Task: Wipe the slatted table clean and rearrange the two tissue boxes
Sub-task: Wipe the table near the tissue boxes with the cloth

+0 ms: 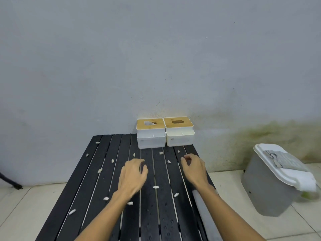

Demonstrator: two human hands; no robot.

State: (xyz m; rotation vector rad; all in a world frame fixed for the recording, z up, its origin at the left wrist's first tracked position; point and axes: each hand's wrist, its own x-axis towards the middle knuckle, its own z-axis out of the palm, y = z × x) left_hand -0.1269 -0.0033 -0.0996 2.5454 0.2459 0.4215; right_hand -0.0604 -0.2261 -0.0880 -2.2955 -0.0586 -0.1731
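Observation:
The black slatted table [97, 181] carries water drops and several small white crumbs, such as one [155, 187] between my arms. Two white tissue boxes with wooden lids stand side by side at the far edge against the wall: the left box [150, 132] with a tissue showing in its slot, and the right box [178, 131]. My left hand [133, 176] hovers over the middle slats with fingers apart and curled, holding nothing. My right hand [193, 168] is further right, short of the right box, fingers loosely bent and empty.
A grey bin [271, 186] with a white lid and a grey cloth [284, 160] on top stands tilted on the tiled floor to the right. A pale roll or tube [205, 213] lies along the table's right edge under my right forearm. The wall is close behind.

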